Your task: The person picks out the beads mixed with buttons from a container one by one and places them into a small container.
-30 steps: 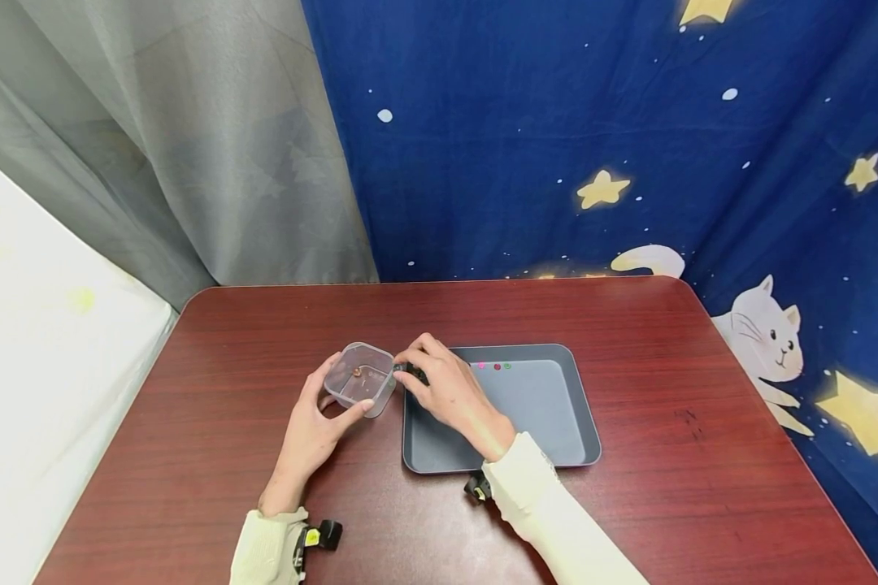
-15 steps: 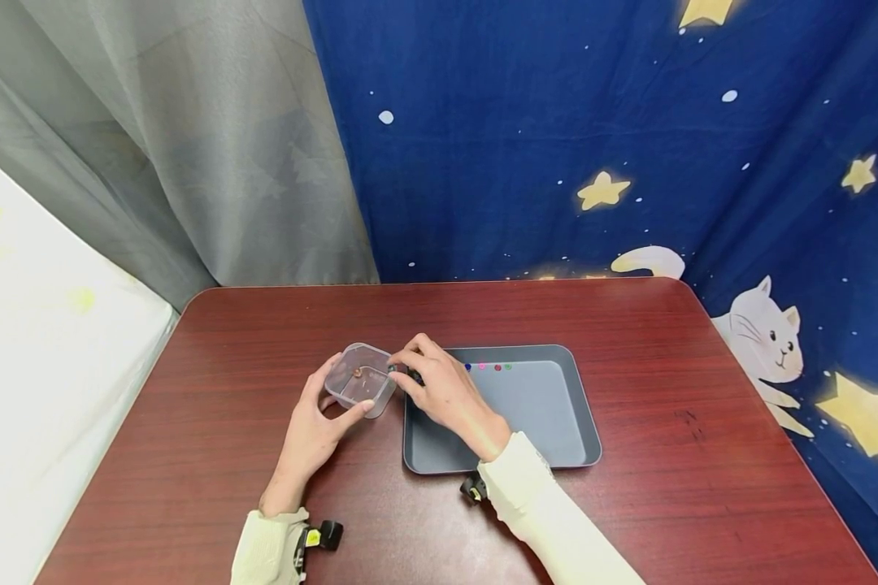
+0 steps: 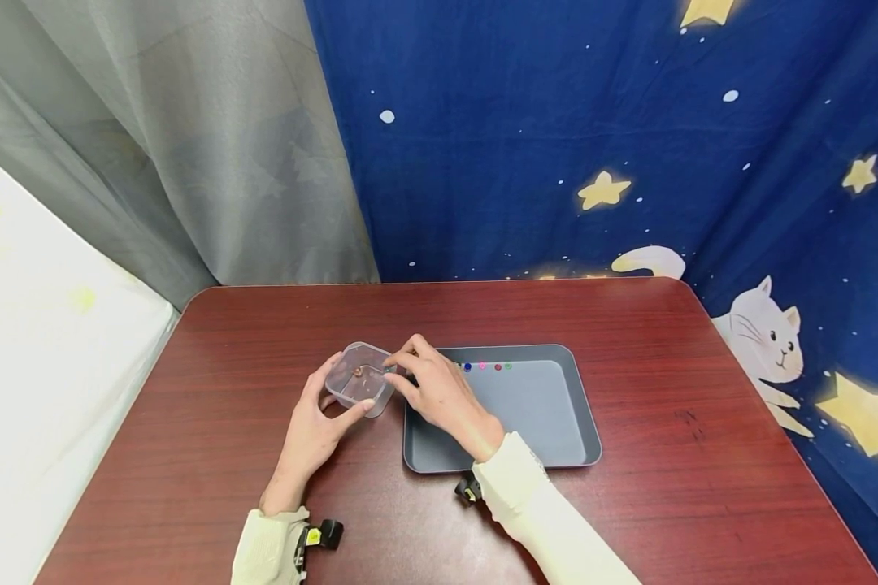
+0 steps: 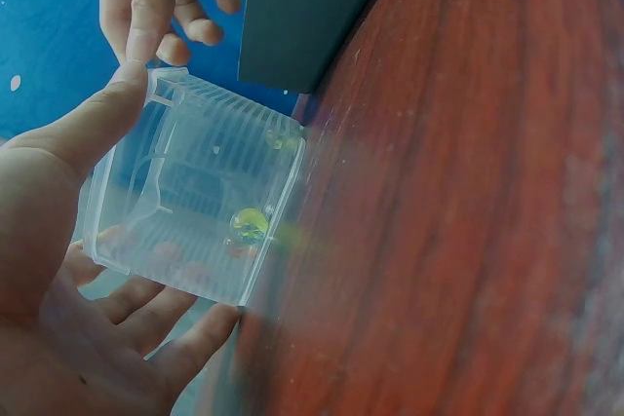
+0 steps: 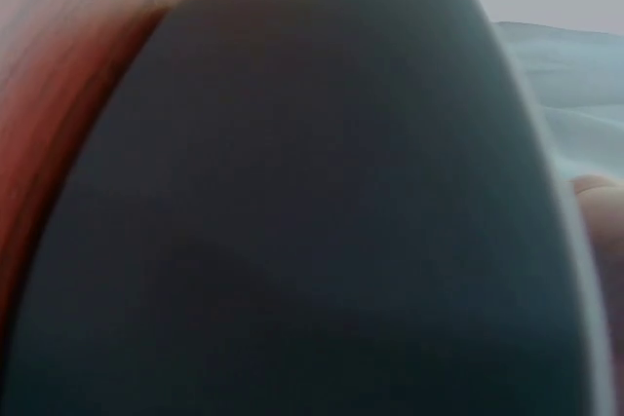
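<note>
My left hand [image 3: 315, 431] grips a clear plastic box [image 3: 353, 392], tilted above the table, thumb on the near side and fingers round the far side. A small round yellow-green glass ball [image 4: 250, 225] lies inside it in the left wrist view. The right hand [image 3: 442, 394] has its thumb and index fingertips at the box's right rim; whether a small thing sits between them is too small to tell. Beneath the right hand is a dark grey tray [image 3: 534, 414]. Its wall [image 5: 322, 192] fills most of the right wrist view and hides the fingertips there.
Along the tray's far edge lie small coloured pieces: a blue one [image 3: 468, 367], a pink one [image 3: 483, 366], a red one [image 3: 497, 367] and a green one [image 3: 508, 366]. Everything stands on a reddish-brown wooden table [image 3: 666, 406]. Curtains [image 3: 483, 162] hang behind it.
My right hand has shifted slightly left, its fingertips coming further over the box's rim. More of the blue piece in the tray shows. The left hand and the box have stayed nearly still.
</note>
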The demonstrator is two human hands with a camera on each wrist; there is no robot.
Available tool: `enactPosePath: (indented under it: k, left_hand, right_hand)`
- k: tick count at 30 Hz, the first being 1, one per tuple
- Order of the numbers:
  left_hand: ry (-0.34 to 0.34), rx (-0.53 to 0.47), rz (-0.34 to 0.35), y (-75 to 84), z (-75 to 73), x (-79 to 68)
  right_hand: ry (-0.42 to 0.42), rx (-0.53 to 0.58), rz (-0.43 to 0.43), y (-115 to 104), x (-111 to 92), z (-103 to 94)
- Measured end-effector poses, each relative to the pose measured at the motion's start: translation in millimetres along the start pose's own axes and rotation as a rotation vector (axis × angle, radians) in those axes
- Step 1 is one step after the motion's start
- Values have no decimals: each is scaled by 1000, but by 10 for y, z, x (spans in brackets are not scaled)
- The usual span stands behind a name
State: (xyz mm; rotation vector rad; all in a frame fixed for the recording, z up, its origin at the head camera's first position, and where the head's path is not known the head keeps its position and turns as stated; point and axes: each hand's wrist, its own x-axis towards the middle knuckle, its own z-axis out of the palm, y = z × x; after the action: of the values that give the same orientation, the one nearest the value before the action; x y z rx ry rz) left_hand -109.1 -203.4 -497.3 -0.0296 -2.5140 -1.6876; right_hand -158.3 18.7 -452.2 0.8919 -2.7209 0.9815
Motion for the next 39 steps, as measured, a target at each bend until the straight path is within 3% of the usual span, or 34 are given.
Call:
enactPosePath:
  k: [18,39]
  left_hand:
    - [-3,9,-15,9,-4,-13]
    - [1,15,-16,24,-3,-16]
  right_hand:
    - [6,-45,-2,-17,18,101]
    - [30,-14,27,-10,9,127]
